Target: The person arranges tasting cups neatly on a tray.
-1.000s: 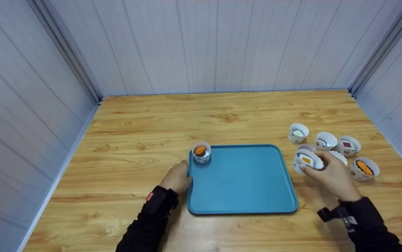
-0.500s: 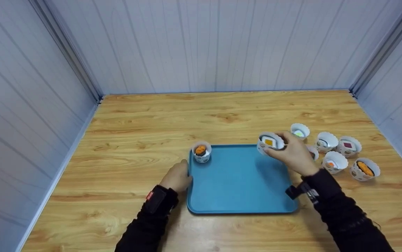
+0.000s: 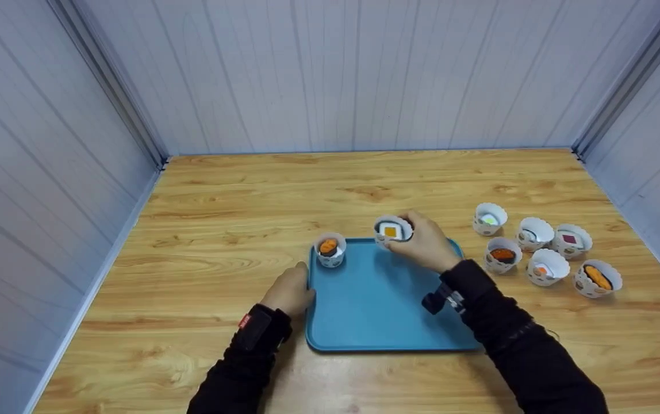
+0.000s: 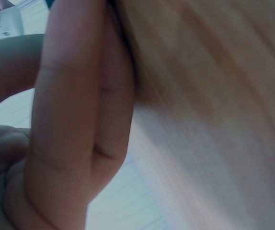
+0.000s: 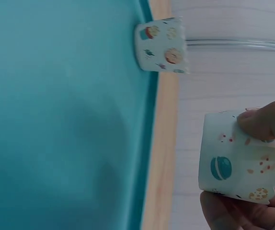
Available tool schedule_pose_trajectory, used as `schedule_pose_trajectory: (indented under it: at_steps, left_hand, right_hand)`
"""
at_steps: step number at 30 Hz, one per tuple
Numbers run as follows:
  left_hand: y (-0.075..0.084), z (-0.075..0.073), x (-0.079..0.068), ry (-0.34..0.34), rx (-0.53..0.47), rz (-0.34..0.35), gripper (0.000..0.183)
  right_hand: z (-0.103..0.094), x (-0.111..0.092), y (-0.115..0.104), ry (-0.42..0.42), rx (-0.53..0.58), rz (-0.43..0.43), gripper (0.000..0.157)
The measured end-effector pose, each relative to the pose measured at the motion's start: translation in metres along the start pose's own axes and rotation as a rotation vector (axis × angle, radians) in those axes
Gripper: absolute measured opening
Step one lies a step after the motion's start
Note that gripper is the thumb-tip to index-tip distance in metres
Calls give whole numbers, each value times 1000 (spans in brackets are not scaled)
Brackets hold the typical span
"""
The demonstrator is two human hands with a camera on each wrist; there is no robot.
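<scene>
My right hand (image 3: 425,242) pinches a patterned paper cup (image 5: 235,160), a yellow-topped white piece (image 3: 391,232) inside, above the far part of the blue tray (image 3: 376,313). My left hand (image 3: 288,292) grips the tray's left edge. A second cup (image 3: 331,262) stands in its far left corner.

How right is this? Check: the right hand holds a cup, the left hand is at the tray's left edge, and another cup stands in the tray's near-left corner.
The corner is wrong: the head view shows the other cup in the far-left corner of the tray. The right hand holds a cup; the left hand is at the tray's left edge.
</scene>
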State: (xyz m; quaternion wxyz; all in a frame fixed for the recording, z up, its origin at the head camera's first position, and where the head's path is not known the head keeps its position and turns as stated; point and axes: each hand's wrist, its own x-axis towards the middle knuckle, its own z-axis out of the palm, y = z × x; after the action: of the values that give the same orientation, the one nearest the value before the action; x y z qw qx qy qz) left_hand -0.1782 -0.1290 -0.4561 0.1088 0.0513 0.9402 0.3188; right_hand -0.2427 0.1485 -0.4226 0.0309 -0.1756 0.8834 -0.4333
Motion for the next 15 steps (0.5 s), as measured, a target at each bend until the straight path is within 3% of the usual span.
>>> schedule_pose_trajectory:
  at_steps: [8, 15]
  left_hand:
    - [0, -2, -1, -7, -28, -2, 44]
    - [-1, -1, 0, -11, -48, 3, 42]
  right_hand:
    - [28, 15, 1, -57, -25, 57, 47]
    - [39, 19, 4, -100, -59, 69, 48]
